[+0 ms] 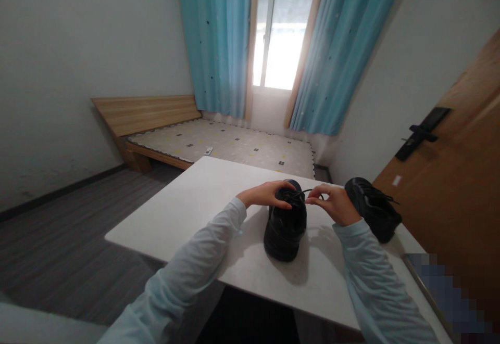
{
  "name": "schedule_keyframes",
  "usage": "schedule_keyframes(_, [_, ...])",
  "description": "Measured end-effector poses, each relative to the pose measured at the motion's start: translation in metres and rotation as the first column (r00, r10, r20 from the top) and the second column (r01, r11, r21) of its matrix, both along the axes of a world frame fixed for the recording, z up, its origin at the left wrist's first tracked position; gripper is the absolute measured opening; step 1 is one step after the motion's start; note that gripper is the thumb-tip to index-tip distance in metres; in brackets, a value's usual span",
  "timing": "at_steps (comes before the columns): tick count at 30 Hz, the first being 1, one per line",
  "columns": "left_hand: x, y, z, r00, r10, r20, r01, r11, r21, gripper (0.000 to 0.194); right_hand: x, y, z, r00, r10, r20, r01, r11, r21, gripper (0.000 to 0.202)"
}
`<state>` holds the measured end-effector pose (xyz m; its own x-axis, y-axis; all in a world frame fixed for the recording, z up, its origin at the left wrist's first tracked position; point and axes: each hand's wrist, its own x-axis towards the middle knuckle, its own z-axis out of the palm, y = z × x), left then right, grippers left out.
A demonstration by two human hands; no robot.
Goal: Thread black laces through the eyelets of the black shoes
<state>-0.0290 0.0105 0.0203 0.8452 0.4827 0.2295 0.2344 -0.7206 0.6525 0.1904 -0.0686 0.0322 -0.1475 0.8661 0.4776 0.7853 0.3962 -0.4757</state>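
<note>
A black shoe (285, 234) stands on the worktop (187, 203), right of its middle, heel toward the wearer. Its upper is dark and smooth with a slight sheen, rounded at the heel. The left hand (265, 194) grips it around the lacing area, thumb on the near side and fingers curled over the far side. The right hand (332, 203) pinches a thin black lace (312, 190) between thumb and fingertips; the lace forms a slim arc over to the shoe. Both forearms wear pale blue sleeves (207, 245) of soft, wrinkled cloth. A second black shoe (373, 206), also laced, sits by the right edge of the worktop, toe angled away.

The worktop is a flat white slab with a smooth finish and a rounded left corner, catching soft shadows. Beyond its far edge is a bed with a pale patterned mattress (234, 143), scalloped along its border, and a wood-grain headboard (152, 112); a small white object (209, 151) lies on it, too small to identify. Farther behind the worktop, turquoise curtains (222, 37) hang in folds around a bright window (287, 32). Right of the worktop is a brown wooden door (461, 167) with a black handle (420, 135); to its left spreads grey plank-patterned floor (58, 266).
</note>
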Motion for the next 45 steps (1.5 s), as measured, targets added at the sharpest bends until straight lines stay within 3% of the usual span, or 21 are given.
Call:
schedule_keyframes(6, [0.001,0.000,-0.001,0.999,-0.018,0.036,0.018,1.000,0.005,0.058,0.002,0.000,0.000,1.000,0.008,-0.008,-0.008,1.000,-0.008,0.027])
schedule_keyframes(11, [0.004,-0.001,-0.002,0.988,-0.018,0.154,0.010,0.999,0.051,0.058,-0.001,-0.002,0.002,0.999,0.015,-0.052,-0.015,1.000,-0.013,0.027])
schedule_keyframes(15, [0.007,-0.003,0.001,0.972,-0.021,0.232,-0.015,0.988,0.154,0.042,-0.007,-0.002,0.002,0.997,0.022,-0.078,-0.024,1.000,-0.018,0.029])
schedule_keyframes(20, [0.011,-0.010,0.002,0.974,0.006,0.224,-0.061,0.970,0.237,0.018,-0.011,0.001,-0.001,0.988,0.030,-0.154,-0.040,0.997,-0.062,0.026])
schedule_keyframes(25, [0.016,-0.011,-0.001,0.973,0.087,0.214,-0.140,0.960,0.244,0.018,-0.015,0.002,-0.002,0.974,0.048,-0.220,-0.067,0.995,-0.077,0.025])
schedule_keyframes(34, [0.023,-0.008,-0.007,0.963,0.078,0.259,-0.115,0.985,0.128,0.015,-0.015,0.005,-0.007,0.956,0.073,-0.285,-0.109,0.988,-0.109,0.025])
schedule_keyframes(38, [0.026,-0.012,-0.008,0.962,0.076,0.262,-0.117,0.982,0.147,0.017,-0.014,0.007,-0.010,0.948,0.079,-0.309,-0.125,0.984,-0.130,0.027])
schedule_keyframes(45, [0.021,-0.017,-0.002,0.959,0.147,0.242,-0.205,0.950,0.236,0.016,-0.016,0.004,-0.005,0.987,0.081,-0.137,-0.077,0.996,0.035,0.025])
